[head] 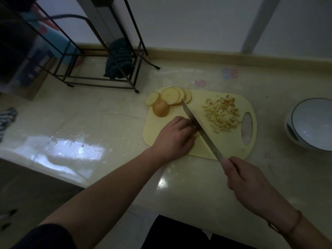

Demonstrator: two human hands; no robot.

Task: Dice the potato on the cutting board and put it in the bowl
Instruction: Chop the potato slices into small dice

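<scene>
Left hand (175, 136) curls its fingers over a potato slice (196, 134) on the pale yellow plastic cutting board (228, 144); right hand (246, 178) grips the steel knife (199, 126); diced heap (222, 114) right, round slices (170, 96) behind; glossy bowl (309, 123) well apart.

Bowl (312, 126) cut by right edge

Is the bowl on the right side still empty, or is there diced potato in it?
Empty: the bowl shows only its bare white inside, and the diced potato lies piled on the cutting board.
</scene>
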